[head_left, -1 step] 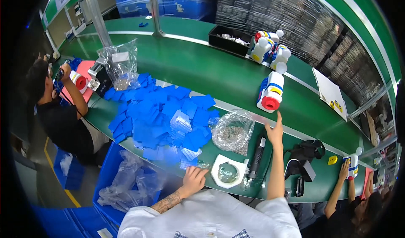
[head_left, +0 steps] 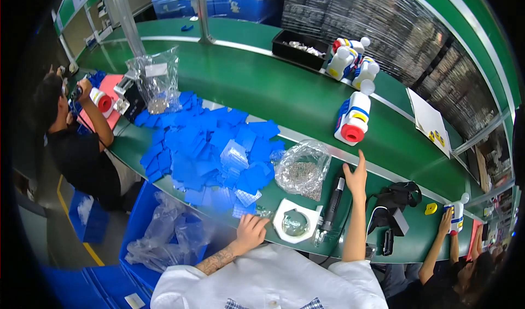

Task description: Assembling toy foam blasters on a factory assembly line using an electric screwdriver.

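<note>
My right hand (head_left: 356, 178) is open, thumb and index finger apart, held over the bench just short of a white toy-like device (head_left: 353, 117). That device has a red round front and blue and yellow trim, and lies on the green belt, apart from my fingers. My left hand (head_left: 252, 230) rests on the bench's near edge with nothing visible in it, its fingers loosely stretched. It lies beside a white ring-shaped fixture (head_left: 280, 229) and the heap of blue square pieces (head_left: 191, 169). A black electric screwdriver (head_left: 333, 205) lies between my hands.
A clear bag of small metal parts (head_left: 302, 172) sits behind the fixture. Black straps (head_left: 399, 197) lie to the right. More white devices (head_left: 342, 62) and a black bin (head_left: 298, 50) stand on the far shelf. Co-workers sit at both sides; a blue crate (head_left: 136, 227) stands at lower left.
My right hand has drawn back slightly from the white device, which appears turned a little. My left hand stays in place.
</note>
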Tool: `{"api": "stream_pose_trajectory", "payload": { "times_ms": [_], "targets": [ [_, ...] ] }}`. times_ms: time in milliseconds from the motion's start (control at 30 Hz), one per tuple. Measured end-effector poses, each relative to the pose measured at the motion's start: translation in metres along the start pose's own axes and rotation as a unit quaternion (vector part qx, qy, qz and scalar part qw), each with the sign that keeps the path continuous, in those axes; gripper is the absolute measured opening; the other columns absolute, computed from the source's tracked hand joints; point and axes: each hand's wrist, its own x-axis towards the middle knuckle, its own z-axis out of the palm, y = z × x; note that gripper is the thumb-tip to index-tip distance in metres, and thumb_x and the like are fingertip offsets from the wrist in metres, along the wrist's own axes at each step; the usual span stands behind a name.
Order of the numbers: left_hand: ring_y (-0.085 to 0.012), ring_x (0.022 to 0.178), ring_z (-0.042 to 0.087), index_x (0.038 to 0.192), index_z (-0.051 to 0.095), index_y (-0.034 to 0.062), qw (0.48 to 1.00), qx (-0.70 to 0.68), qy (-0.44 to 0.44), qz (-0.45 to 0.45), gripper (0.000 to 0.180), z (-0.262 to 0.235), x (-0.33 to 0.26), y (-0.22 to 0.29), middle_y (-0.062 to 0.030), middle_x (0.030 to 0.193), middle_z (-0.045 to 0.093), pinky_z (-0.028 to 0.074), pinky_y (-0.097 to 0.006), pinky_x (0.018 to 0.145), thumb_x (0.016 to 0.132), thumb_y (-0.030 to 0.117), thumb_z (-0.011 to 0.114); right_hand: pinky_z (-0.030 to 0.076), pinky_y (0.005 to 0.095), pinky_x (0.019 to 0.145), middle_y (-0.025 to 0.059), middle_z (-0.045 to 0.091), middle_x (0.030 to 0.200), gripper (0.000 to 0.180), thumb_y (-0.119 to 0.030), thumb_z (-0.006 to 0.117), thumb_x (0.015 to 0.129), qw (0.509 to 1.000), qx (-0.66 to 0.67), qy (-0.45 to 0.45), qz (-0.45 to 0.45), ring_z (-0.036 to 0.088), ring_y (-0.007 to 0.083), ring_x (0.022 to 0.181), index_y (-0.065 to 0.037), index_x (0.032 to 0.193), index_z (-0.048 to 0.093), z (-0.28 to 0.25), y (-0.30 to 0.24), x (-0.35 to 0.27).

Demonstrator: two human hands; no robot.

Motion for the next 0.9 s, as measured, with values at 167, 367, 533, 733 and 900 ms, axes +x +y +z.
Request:
{"api": "stream_pose_trajectory", "payload": {
  "times_ms": [167,367,533,733,900],
  "targets": [
    [-0.0229,0.073,0.045,0.089,0.057,0.0069,1.000,0.015,-0.015,-0.012,0.027,0.000,0.010,0.004,-0.0061,0.080,0.050,0.034,-0.035,0.063,0.063,0.009,0.055,0.034,0.0371,0.092,0.0224,0.044,0.122,0.025,-0.018,0.051,0.081,0.994,0.046,0.069,0.075,0.043,0.0344,0.111,-0.002,0.098,0.058,0.017,0.008,-0.052],
    [-0.0226,0.076,0.045,0.090,0.057,0.0069,0.998,0.025,-0.041,-0.033,0.028,0.002,0.010,0.005,-0.0057,0.083,0.050,0.035,-0.035,0.064,0.063,0.012,0.056,0.036,0.0356,0.091,0.0192,0.046,0.121,0.021,-0.017,0.053,0.081,0.991,0.056,0.068,0.098,0.045,0.0319,0.111,-0.003,0.094,0.061,0.023,0.020,-0.052],
    [-0.0229,0.080,0.046,0.091,0.057,0.0066,0.998,0.023,-0.043,-0.037,0.028,0.001,0.008,0.009,-0.0063,0.086,0.051,0.035,-0.035,0.066,0.064,0.013,0.056,0.036,0.0344,0.090,0.0182,0.046,0.121,0.021,-0.018,0.054,0.081,0.990,0.061,0.074,0.099,0.046,0.0298,0.110,-0.003,0.094,0.061,0.023,0.024,-0.056],
    [-0.0227,0.080,0.046,0.091,0.057,0.0055,0.998,0.012,-0.038,-0.041,0.027,-0.001,0.007,0.009,-0.0070,0.085,0.051,0.036,-0.034,0.067,0.064,0.012,0.056,0.034,0.0349,0.092,0.0186,0.048,0.120,0.020,-0.016,0.053,0.081,0.991,0.060,0.080,0.085,0.043,0.0302,0.113,-0.002,0.094,0.060,0.022,0.019,-0.058],
    [-0.0226,0.079,0.046,0.091,0.057,0.0052,0.998,0.009,-0.041,-0.046,0.027,-0.001,0.009,0.008,-0.0072,0.084,0.051,0.036,-0.034,0.067,0.065,0.012,0.056,0.034,0.0352,0.092,0.0180,0.051,0.116,0.021,-0.017,0.052,0.082,0.990,0.058,0.081,0.098,0.042,0.0301,0.114,-0.002,0.094,0.061,0.023,0.017,-0.057]
  ]
}}
